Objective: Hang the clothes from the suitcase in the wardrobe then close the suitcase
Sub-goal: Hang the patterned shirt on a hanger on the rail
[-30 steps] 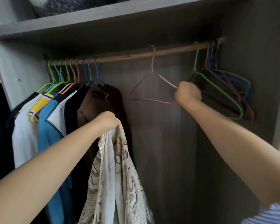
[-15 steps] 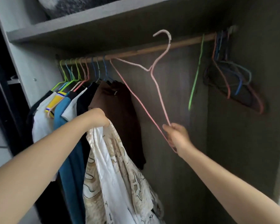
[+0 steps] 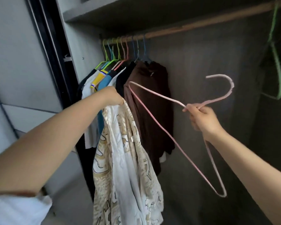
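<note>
My left hand grips the top of a white and gold patterned garment, which hangs down in front of the clothes on the rail. My right hand holds a pink wire hanger by its neck, off the rail and tilted, with its hook pointing up to the right. The wooden rail runs across the top of the wardrobe. The suitcase is not in view.
Several garments hang on coloured hangers at the rail's left end, among them a brown one and a blue one. An empty green hanger hangs at the far right. A shelf sits above the rail.
My right hand lifted the pink hanger off the rail and brought it down and towards me, shifting its grip to the neck. The view has swung to the left.
</note>
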A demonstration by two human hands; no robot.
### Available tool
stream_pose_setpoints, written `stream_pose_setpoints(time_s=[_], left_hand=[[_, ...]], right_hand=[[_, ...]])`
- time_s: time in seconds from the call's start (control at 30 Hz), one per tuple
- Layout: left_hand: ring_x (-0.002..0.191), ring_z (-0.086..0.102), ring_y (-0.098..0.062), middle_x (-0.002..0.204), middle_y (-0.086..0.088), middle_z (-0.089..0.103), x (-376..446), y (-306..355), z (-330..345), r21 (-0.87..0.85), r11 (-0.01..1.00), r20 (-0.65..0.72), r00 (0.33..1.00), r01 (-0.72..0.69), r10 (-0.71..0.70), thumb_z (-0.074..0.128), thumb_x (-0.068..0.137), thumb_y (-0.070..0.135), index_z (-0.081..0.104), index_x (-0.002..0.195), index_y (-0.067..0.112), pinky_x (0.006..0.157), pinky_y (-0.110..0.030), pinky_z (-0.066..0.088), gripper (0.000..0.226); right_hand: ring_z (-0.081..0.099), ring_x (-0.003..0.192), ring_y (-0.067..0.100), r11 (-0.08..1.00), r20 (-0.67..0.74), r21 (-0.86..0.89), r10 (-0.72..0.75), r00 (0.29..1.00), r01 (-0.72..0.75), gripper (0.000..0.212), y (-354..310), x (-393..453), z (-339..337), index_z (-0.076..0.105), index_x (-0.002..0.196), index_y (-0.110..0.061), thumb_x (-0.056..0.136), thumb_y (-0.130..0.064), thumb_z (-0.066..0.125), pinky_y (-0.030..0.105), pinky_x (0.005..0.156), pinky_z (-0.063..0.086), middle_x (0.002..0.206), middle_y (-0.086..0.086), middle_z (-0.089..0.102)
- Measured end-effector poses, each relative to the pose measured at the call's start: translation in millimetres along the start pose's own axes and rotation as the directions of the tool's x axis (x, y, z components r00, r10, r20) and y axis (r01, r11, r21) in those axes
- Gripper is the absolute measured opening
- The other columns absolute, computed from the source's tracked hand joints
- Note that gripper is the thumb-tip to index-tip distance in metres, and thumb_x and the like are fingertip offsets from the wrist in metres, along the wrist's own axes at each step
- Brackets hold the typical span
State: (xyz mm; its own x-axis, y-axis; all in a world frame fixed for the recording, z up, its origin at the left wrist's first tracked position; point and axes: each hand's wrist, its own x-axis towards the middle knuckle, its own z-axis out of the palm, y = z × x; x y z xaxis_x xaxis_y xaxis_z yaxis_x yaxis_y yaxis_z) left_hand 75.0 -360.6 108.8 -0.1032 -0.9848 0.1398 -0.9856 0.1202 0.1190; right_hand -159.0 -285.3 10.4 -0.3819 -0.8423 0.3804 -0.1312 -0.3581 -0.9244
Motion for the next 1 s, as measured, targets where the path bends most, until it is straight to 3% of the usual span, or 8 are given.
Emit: stream_pose_setpoints(time_s=[0.1, 0.23, 0.3, 0.43, 0.53, 0.67, 0.8, 1.0], left_hand=[[0.058, 0.039, -0.017, 0.066, -0.005, 0.038, -5, -29, 1, 0.009, 0.998, -0.035, 0.998, 0.060, -0.060, 0.050, 0.088, 0.019, 0.036, 0.060, 0.007, 0.046, -0.025, 0.027, 0.033], [0.055, 0.038, -0.016, 0.066, -0.005, 0.039, -6, -54, 0, -0.037, 0.990, -0.077, 0.987, 0.138, -0.140, 0.051, 0.086, 0.015, 0.038, 0.061, 0.006, 0.044, -0.025, 0.026, 0.030], [0.055, 0.038, -0.016, 0.067, -0.007, 0.041, -7, -55, -5, -0.019, 0.991, -0.100, 0.986, 0.133, -0.134, 0.050, 0.087, 0.015, 0.040, 0.059, 0.004, 0.046, -0.025, 0.028, 0.031], [0.053, 0.032, -0.014, 0.063, -0.004, 0.036, -17, -67, -22, 0.020, 0.984, -0.082, 0.981, 0.176, -0.174, 0.046, 0.093, 0.018, 0.038, 0.060, 0.008, 0.047, -0.022, 0.029, 0.035], [0.050, 0.033, -0.012, 0.058, -0.004, 0.037, -19, -86, -31, 0.000, 0.974, -0.155, 0.963, 0.225, -0.222, 0.052, 0.090, 0.016, 0.040, 0.055, 0.010, 0.044, -0.023, 0.028, 0.038], [0.050, 0.040, -0.019, 0.055, -0.006, 0.040, -29, -88, -35, 0.048, 0.963, -0.199, 0.947, 0.265, -0.251, 0.055, 0.087, 0.017, 0.041, 0.053, 0.006, 0.035, -0.021, 0.031, 0.038], [0.053, 0.041, -0.021, 0.057, -0.006, 0.040, -37, -88, -33, 0.114, 0.965, -0.205, 0.956, 0.237, -0.211, 0.056, 0.085, 0.018, 0.041, 0.053, 0.007, 0.043, -0.024, 0.029, 0.037], [0.054, 0.039, -0.017, 0.060, -0.004, 0.040, -43, -77, -32, 0.066, 0.988, -0.260, 0.958, 0.141, -0.120, 0.055, 0.083, 0.017, 0.040, 0.056, 0.009, 0.047, -0.024, 0.028, 0.032]], right_hand=[[0.023, 0.024, 0.000, 0.986, 0.012, 0.159, -0.061, 0.998, 0.058, 0.039, -4, 0, 0, 0.054, 0.060, -0.013, 0.096, -0.007, 0.038, 0.010, 0.030, 0.016, 0.028, -0.002, 0.030], [0.017, 0.024, -0.001, 0.906, 0.069, 0.423, -0.020, 0.997, -0.011, 0.066, -9, 6, 6, 0.053, 0.034, -0.013, 0.095, -0.005, 0.030, 0.004, 0.038, 0.011, 0.028, -0.010, 0.024], [0.016, 0.024, 0.000, 0.919, 0.166, 0.392, -0.034, 0.986, -0.035, 0.066, -16, 11, 14, 0.053, 0.032, -0.013, 0.094, -0.005, 0.031, 0.003, 0.040, 0.013, 0.028, -0.011, 0.023], [0.018, 0.026, 0.001, 0.969, 0.329, 0.229, -0.162, 0.930, 0.088, 0.042, -24, 20, 26, 0.056, 0.037, -0.014, 0.077, -0.016, 0.043, 0.005, 0.037, 0.016, 0.030, -0.009, 0.025], [0.018, 0.028, 0.001, 0.979, 0.426, 0.163, -0.181, 0.887, 0.121, 0.048, -31, 28, 26, 0.059, 0.040, -0.013, 0.086, -0.015, 0.042, 0.006, 0.037, 0.015, 0.031, -0.011, 0.025], [0.017, 0.028, 0.000, 0.989, 0.487, 0.054, -0.144, 0.861, 0.135, 0.058, -45, 35, 32, 0.057, 0.044, -0.012, 0.096, -0.007, 0.034, 0.007, 0.036, 0.013, 0.031, -0.009, 0.024], [0.020, 0.024, 0.001, 0.965, 0.532, -0.074, -0.174, 0.828, 0.251, 0.041, -53, 31, 54, 0.048, 0.057, -0.005, 0.097, -0.009, 0.039, 0.009, 0.030, 0.015, 0.026, -0.003, 0.026], [0.019, 0.025, 0.002, 0.969, 0.609, -0.057, -0.158, 0.777, 0.242, 0.041, -70, 9, 95, 0.048, 0.055, -0.006, 0.095, -0.011, 0.044, 0.010, 0.029, 0.014, 0.027, -0.006, 0.027]])
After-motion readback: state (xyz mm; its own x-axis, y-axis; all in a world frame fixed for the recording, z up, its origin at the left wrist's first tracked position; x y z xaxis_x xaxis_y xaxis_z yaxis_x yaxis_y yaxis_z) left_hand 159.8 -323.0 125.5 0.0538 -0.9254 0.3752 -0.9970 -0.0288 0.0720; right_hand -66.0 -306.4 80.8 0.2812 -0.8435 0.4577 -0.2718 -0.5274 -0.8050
